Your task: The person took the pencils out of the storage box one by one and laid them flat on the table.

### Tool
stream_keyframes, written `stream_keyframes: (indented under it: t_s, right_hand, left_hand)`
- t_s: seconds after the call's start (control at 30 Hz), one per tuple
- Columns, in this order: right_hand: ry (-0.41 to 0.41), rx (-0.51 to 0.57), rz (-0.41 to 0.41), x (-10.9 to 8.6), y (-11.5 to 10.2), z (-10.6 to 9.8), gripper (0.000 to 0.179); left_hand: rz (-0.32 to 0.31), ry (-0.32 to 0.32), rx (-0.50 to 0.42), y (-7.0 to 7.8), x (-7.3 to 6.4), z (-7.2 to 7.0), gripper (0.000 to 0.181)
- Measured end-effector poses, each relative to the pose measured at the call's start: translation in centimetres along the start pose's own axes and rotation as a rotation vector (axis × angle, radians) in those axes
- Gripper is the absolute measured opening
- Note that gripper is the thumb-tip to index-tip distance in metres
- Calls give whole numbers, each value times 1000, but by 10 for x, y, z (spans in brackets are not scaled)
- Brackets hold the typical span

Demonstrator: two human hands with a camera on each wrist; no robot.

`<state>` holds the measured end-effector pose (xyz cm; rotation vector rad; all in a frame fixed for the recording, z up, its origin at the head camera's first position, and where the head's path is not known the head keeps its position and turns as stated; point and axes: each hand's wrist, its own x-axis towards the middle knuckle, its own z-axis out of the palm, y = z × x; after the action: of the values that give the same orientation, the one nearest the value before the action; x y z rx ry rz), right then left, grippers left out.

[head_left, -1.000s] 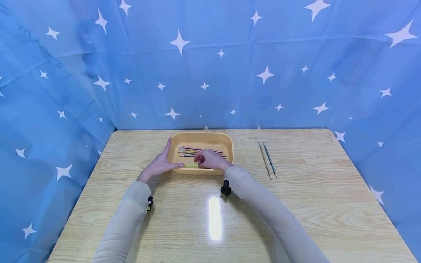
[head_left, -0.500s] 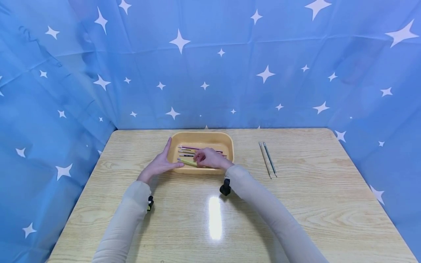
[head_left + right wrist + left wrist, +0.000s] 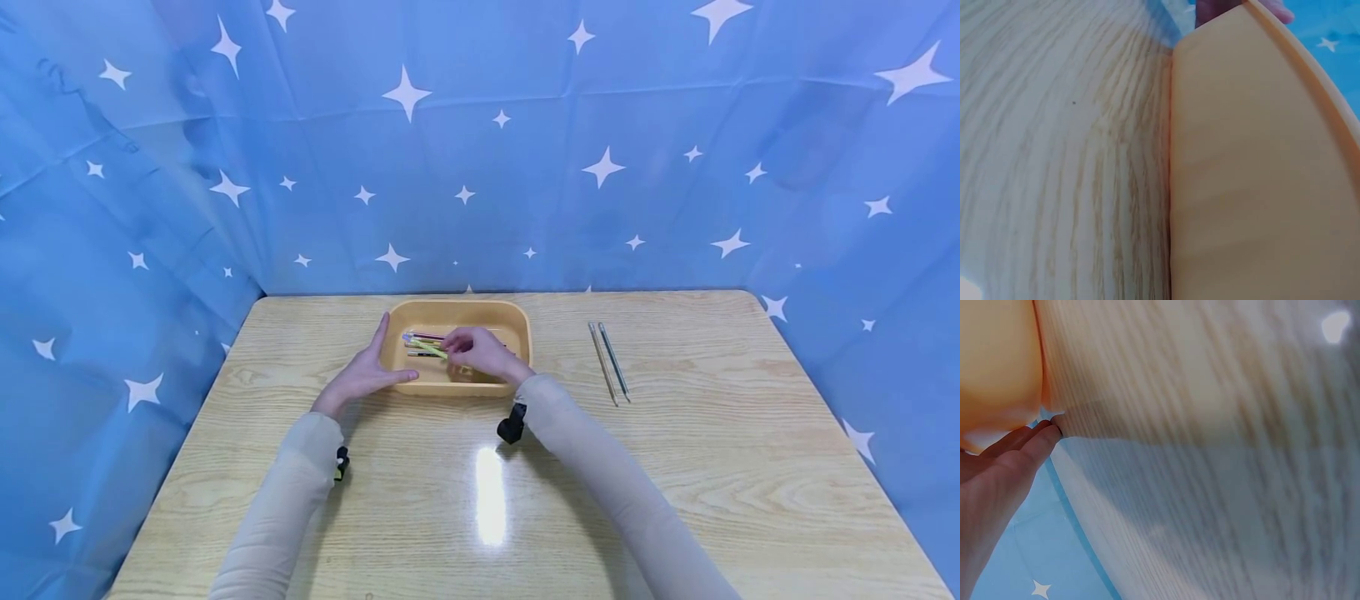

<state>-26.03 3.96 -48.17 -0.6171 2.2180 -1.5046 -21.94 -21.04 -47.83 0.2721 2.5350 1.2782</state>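
A yellow-green pencil (image 3: pixel 428 348) slants above several other pencils (image 3: pixel 424 337) in a tan tray (image 3: pixel 459 390). My right hand (image 3: pixel 480 350) pinches it between thumb and fingers, over the middle of the tray; this hand's fingers do not show in the right wrist view, where the tray's outer wall (image 3: pixel 1254 169) fills the right half. My left hand (image 3: pixel 367 371) holds the tray at its near left corner, thumb over the rim and forefinger along the left side. In the left wrist view its fingers (image 3: pixel 1038 440) lie against the tray's outside.
Two pencils, one tan (image 3: pixel 603 364) and one teal (image 3: pixel 615 362), lie side by side on the wooden table (image 3: pixel 712 467), right of the tray. A blue curtain with white stars (image 3: pixel 480 150) hangs behind the table's far edge.
The yellow-green pencil has moved from the near side of the tray up and away, over the other pencils, tilting as my right hand carries it. My left hand stays on the tray.
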Motion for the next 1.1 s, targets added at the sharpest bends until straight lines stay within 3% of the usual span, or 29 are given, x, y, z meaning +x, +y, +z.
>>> stream_keyframes:
  t_s: [0.37, 0.63, 0.8, 1.1]
  right_hand:
    - [38, 46, -41, -2, -2, -4, 25]
    - [80, 153, -1, -2, -4, -6, 23]
    - [108, 161, 17, -4, -8, -9, 23]
    - [231, 133, -74, -9, -23, -20, 25]
  left_hand:
    - [1, 3, 8, -2, 1, 1, 123]
    - [6, 5, -6, 0, 0, 1, 122]
    - [10, 7, -4, 1, 1, 2, 121]
    - [11, 14, -11, -1, 1, 2, 123]
